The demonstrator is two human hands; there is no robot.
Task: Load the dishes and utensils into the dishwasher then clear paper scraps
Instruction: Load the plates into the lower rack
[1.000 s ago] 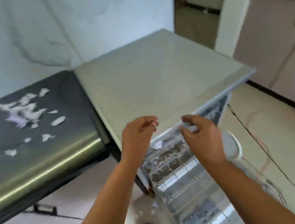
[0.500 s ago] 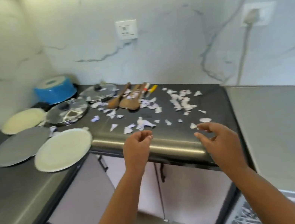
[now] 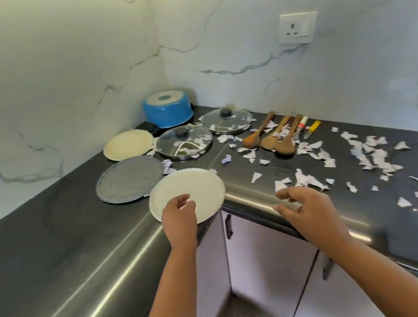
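Moved left, the left hand (image 3: 179, 217) hangs loosely curled over the white plate (image 3: 201, 183), the right hand (image 3: 309, 210) spread empty above the dark marble-walled corner surface (image 3: 52, 256) strewn with paper scraps (image 3: 369, 155).

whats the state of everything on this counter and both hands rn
white round plate, flat, overhanging black counter
grey round plate, flat
cream round plate, flat
two glass lids, knobs up
blue metal pot, upside down
wooden spoons, lying flat
torn paper scraps, scattered
left hand, fingers loosely curled over white plate, gripping nothing
right hand, open, empty
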